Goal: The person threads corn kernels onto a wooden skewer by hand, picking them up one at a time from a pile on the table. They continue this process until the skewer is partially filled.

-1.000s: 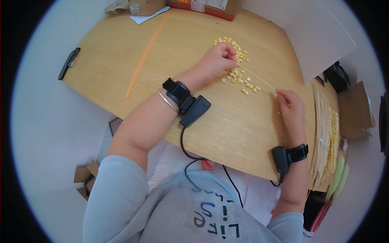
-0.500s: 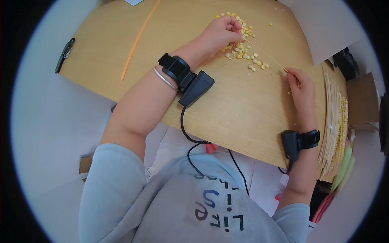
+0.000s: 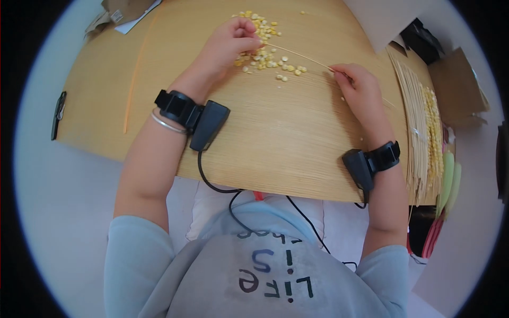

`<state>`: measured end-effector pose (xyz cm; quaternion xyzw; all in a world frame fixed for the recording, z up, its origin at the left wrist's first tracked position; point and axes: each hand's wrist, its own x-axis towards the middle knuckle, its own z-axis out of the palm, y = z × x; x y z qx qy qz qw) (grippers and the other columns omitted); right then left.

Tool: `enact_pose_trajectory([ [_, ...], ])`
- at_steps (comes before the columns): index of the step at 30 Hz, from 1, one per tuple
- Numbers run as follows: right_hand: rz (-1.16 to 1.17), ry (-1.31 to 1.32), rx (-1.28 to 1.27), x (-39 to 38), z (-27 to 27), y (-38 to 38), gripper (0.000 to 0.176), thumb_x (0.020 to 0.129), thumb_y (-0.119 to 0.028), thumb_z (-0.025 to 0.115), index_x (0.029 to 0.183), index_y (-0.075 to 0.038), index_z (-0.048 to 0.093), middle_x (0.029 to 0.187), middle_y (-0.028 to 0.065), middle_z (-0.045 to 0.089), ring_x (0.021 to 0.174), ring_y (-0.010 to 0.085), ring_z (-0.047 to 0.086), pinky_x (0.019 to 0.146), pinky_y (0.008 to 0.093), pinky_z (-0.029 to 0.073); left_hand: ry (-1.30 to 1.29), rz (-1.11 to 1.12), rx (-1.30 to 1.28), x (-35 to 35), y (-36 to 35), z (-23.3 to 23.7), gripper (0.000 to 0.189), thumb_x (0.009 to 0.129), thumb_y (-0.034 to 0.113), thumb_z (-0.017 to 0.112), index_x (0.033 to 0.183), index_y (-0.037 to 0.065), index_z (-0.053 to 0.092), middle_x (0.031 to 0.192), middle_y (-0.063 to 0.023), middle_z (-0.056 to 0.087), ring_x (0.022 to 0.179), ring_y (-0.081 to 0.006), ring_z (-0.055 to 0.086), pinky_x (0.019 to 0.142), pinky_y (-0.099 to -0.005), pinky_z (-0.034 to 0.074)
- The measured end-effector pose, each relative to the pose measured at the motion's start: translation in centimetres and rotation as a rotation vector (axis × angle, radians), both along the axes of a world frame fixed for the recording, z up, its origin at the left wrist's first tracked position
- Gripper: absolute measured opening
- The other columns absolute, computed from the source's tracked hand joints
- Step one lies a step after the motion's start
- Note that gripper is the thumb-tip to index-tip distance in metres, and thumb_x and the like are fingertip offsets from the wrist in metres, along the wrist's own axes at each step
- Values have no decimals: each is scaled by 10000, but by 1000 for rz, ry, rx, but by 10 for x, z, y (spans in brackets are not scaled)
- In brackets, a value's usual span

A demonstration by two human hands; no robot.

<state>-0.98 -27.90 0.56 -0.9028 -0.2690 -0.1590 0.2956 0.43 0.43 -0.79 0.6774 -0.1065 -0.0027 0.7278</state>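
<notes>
A thin wooden skewer [image 3: 299,55] stretches between my two hands above the table. My left hand [image 3: 229,45] is closed in a pinch at the skewer's far left end; whether a kernel is also between those fingertips is hidden. Farther along, my right hand [image 3: 361,90] pinches the skewer between thumb and fingers, and a thin tail of it shows past the hand. Loose yellow corn kernels [image 3: 269,64] lie scattered beneath the skewer and around my left hand.
To the right lie a bundle of skewers [image 3: 412,122] and a row of kernels threaded on skewers [image 3: 433,138]. Green corn husks [image 3: 448,177] and a cardboard box [image 3: 458,87] are beyond. An orange strip [image 3: 137,79] and a black clip [image 3: 58,115] are at left. Cables hang from both wrist devices.
The view has turned, so the table's contents appear shifted left. Both hands still hold the skewer, which lies at a flatter angle, and its tail now shows beyond my right hand.
</notes>
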Motion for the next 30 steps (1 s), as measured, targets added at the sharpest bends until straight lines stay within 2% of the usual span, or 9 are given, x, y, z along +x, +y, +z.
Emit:
enact_pose_trajectory([
  [14, -41, 27, -35, 2, 1, -1, 120, 831, -85, 598, 908, -48, 682, 849, 121, 648, 759, 277, 603, 676, 347, 477, -4, 13, -10, 0, 2, -1, 254, 792, -19, 648, 977, 69, 497, 863, -23, 587, 800, -104, 576, 744, -220, 479],
  [23, 21, 42, 63, -1, 2, 1, 124, 833, -59, 583, 914, -36, 674, 796, 142, 650, 714, 298, 614, 648, 356, 483, 0, 1, -49, 1, 1, -3, 238, 797, -16, 651, 936, 78, 483, 823, -11, 591, 777, -102, 581, 719, -218, 479],
  [30, 26, -5, 77, 0, 4, 3, 124, 794, -28, 610, 895, -37, 681, 738, 129, 618, 681, 288, 594, 619, 359, 469, 34, 24, -76, -1, -2, 4, 221, 810, -12, 638, 927, 78, 473, 818, -18, 586, 785, -107, 588, 719, -222, 482],
])
